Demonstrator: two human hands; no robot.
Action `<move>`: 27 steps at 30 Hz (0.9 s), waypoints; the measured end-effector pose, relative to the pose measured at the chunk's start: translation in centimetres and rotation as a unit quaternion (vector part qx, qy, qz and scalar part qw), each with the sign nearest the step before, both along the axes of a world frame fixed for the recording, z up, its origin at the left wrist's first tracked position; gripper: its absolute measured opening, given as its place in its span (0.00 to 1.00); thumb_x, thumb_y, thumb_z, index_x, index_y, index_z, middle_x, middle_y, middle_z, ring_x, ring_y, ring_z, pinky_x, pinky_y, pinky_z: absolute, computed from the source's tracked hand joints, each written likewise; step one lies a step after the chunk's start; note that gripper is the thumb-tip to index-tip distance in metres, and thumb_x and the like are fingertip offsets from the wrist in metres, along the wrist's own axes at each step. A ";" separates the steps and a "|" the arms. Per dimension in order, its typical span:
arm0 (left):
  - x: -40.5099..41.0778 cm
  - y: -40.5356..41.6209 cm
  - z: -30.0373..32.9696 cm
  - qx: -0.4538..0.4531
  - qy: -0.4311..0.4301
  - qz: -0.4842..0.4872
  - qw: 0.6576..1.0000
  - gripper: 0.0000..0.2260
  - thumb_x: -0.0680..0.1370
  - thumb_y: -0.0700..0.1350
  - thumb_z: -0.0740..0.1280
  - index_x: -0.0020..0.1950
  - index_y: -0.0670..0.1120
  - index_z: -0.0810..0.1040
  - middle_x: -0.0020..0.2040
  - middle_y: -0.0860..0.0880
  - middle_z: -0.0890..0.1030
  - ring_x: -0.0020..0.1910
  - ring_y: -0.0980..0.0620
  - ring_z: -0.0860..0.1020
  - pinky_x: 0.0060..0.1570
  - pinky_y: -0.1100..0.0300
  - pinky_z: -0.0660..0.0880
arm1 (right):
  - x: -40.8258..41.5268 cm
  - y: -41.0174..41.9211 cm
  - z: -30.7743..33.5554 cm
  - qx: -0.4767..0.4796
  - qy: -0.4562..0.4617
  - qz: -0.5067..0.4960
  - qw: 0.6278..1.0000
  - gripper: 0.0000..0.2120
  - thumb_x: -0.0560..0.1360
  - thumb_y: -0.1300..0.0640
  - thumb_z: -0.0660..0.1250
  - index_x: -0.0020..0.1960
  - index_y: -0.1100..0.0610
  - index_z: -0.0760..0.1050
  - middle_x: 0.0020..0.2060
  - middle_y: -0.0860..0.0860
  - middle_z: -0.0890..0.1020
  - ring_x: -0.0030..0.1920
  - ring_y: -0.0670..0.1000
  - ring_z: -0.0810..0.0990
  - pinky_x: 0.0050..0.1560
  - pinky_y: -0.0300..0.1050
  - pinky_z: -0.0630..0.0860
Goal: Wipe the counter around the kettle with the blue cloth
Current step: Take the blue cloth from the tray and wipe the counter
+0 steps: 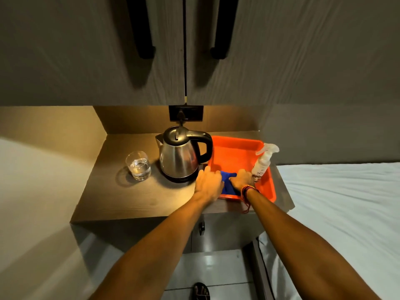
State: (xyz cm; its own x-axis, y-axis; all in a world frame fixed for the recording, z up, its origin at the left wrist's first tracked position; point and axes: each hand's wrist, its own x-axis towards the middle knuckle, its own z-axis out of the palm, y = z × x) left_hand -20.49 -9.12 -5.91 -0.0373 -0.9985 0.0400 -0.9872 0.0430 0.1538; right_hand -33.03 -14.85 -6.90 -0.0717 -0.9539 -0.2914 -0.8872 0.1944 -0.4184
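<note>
A steel kettle with a black lid and handle stands on its base in the middle of the brown counter. To its right lies an orange tray. The blue cloth lies folded at the tray's front left corner. My left hand rests on the cloth's left side, over the tray's edge. My right hand presses on the cloth's right side, fingers curled onto it. Most of the cloth is hidden under both hands.
A glass of water stands left of the kettle. A white spray bottle leans in the tray's right side, touching my right hand. The kettle's cord runs to a wall socket. Cabinet doors hang overhead. A white bed lies to the right.
</note>
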 end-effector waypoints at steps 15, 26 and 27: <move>1.6 0.2 1.1 -0.054 0.492 0.243 0.834 0.13 0.65 0.49 0.72 0.48 0.52 0.76 0.40 0.49 0.82 0.43 0.50 0.81 0.43 0.54 0.80 | 0.7 0.4 2.9 -0.059 -0.527 -0.156 0.833 0.06 0.71 0.64 0.68 0.38 0.55 0.74 0.40 0.54 0.80 0.40 0.53 0.79 0.42 0.49 0.77; 15.1 8.3 -4.8 -0.075 0.512 0.360 0.776 0.13 0.68 0.43 0.75 0.29 0.38 0.76 0.27 0.47 0.72 0.27 0.55 0.66 0.29 0.53 0.68 | 14.6 8.8 -0.4 -0.107 -0.352 0.044 0.929 0.15 0.67 0.65 0.71 0.50 0.57 0.69 0.41 0.51 0.78 0.41 0.52 0.76 0.43 0.45 0.72; 15.7 8.7 -4.8 -0.058 0.474 0.370 0.797 0.13 0.67 0.45 0.75 0.29 0.40 0.77 0.28 0.47 0.75 0.28 0.53 0.69 0.30 0.51 0.72 | 15.0 9.2 -1.1 -0.118 -0.314 0.070 0.940 0.15 0.68 0.64 0.70 0.51 0.58 0.68 0.44 0.52 0.78 0.42 0.53 0.76 0.44 0.46 0.72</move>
